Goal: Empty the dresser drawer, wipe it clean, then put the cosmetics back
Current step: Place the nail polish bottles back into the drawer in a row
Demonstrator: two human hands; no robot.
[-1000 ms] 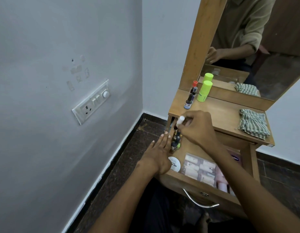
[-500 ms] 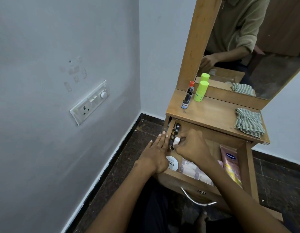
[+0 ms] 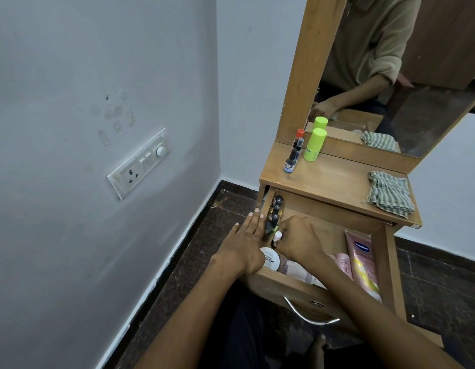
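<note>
The wooden drawer [image 3: 289, 284] is pulled out below the dresser top. My right hand [image 3: 301, 241] is inside it, fingers closed on a small white-capped bottle [image 3: 277, 236] set down beside a row of dark nail polish bottles [image 3: 275, 213] along the drawer's left wall. My left hand [image 3: 245, 241] lies flat on the left drawer edge, fingers apart, holding nothing. A white round jar [image 3: 271, 259] sits at the front left. Pink tubes [image 3: 361, 259] lie on the right side.
On the dresser top [image 3: 335, 179] stand a green stick [image 3: 313, 149], a dark spray bottle [image 3: 291, 161] and a folded striped cloth [image 3: 389, 194]. A mirror [image 3: 391, 75] rises behind. The grey wall with a switch plate [image 3: 140, 163] is close on the left. A metal handle [image 3: 308, 314] is on the drawer front.
My right hand came down from the dresser top's level into the drawer with the white-capped bottle, lowering it beside the nail polish row. My left hand stayed on the drawer edge.
</note>
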